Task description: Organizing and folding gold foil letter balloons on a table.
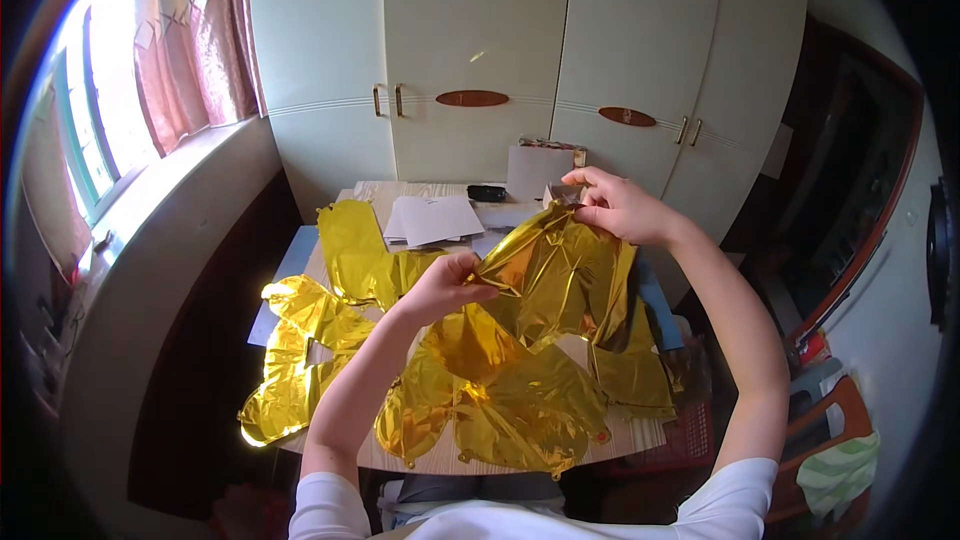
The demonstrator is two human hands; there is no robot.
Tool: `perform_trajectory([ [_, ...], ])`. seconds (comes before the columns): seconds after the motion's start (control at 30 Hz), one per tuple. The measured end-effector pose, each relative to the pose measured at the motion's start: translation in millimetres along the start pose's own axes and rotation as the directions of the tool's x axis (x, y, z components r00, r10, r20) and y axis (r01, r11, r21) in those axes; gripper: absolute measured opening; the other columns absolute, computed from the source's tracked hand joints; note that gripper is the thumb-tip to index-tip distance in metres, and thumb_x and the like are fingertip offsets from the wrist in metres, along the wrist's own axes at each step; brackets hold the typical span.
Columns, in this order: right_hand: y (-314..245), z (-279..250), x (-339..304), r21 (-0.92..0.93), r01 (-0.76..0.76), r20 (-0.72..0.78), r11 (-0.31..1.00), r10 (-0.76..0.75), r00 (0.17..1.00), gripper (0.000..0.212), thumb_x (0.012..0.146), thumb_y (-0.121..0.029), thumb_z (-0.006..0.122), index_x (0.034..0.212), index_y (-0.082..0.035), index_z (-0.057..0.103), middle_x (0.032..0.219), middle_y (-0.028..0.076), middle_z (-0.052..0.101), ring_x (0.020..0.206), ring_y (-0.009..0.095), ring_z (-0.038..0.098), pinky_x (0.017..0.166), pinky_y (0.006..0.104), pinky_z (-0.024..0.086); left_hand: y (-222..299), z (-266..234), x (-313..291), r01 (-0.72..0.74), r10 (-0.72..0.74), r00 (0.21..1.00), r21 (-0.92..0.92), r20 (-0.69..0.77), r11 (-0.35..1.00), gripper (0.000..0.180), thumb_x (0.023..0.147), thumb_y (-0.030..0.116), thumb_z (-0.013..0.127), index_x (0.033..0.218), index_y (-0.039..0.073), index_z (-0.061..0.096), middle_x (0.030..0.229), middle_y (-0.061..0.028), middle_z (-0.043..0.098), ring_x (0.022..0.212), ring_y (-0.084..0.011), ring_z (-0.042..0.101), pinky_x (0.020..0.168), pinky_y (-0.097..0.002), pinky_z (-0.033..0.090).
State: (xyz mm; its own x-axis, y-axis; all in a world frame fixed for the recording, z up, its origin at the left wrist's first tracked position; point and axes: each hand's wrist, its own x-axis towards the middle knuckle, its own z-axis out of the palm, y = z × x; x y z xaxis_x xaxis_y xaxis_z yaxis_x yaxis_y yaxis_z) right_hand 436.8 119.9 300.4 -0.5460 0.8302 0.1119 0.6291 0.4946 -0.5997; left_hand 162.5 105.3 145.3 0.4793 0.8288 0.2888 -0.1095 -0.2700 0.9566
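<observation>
Both my arms reach over the table, stretching a deflated gold foil balloon point(565, 275) between the hands. My left hand point(445, 288) pinches its left edge, thumb against fingers. Higher and farther off, my right hand point(622, 208) grips the gathered top of the same foil. Below it, a flat gold foil balloon point(520, 405) with rounded lobes spreads over the near table edge. Another shiny foil piece point(285, 390) curves at the left, and a matte-looking gold sheet point(355, 255) lies behind it. More gold foil point(635, 380) rests under the held piece at the right.
The wood-grain table point(635, 435) carries white paper sheets point(438, 220), a small black object point(487, 193) and an upright pale card point(535, 172) at the back. White wardrobe doors point(475, 20) stand behind. A curtained window point(100, 90) is left; a wooden chair point(850, 405) with a cloth is right.
</observation>
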Motion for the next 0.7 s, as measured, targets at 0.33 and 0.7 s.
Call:
perform_trajectory([
  [0.33, 19, 10, 8, 0.210, -0.148, 0.267, 0.966, 0.089, 0.960, 0.014, 0.085, -0.011, 0.066, 0.093, 0.001, 0.068, 0.085, 0.000, 0.065, 0.077, 0.007, 0.055, 0.073, 0.0222, 0.043, 25, -4, -16, 0.071, -0.004, 0.990, 0.473, -0.141, 0.878, 0.025, 0.079, 0.013, 0.072, 0.096, -0.001, 0.061, 0.076, -0.0019, 0.063, 0.066, -0.0058, 0.052, 0.061, -0.0237, 0.044],
  [0.7, 21, 29, 8, 0.118, 0.071, -0.024, 0.990, -0.069, 0.997, 0.012, 0.087, -0.010, 0.065, 0.084, 0.000, 0.057, 0.073, -0.003, 0.056, 0.068, 0.004, 0.048, 0.064, 0.0214, 0.041, 28, -11, -24, 0.204, -0.187, 0.979, 0.457, -0.083, 0.866, 0.016, 0.084, 0.011, 0.069, 0.087, -0.002, 0.060, 0.077, -0.0011, 0.065, 0.072, -0.0021, 0.054, 0.063, -0.0220, 0.045],
])
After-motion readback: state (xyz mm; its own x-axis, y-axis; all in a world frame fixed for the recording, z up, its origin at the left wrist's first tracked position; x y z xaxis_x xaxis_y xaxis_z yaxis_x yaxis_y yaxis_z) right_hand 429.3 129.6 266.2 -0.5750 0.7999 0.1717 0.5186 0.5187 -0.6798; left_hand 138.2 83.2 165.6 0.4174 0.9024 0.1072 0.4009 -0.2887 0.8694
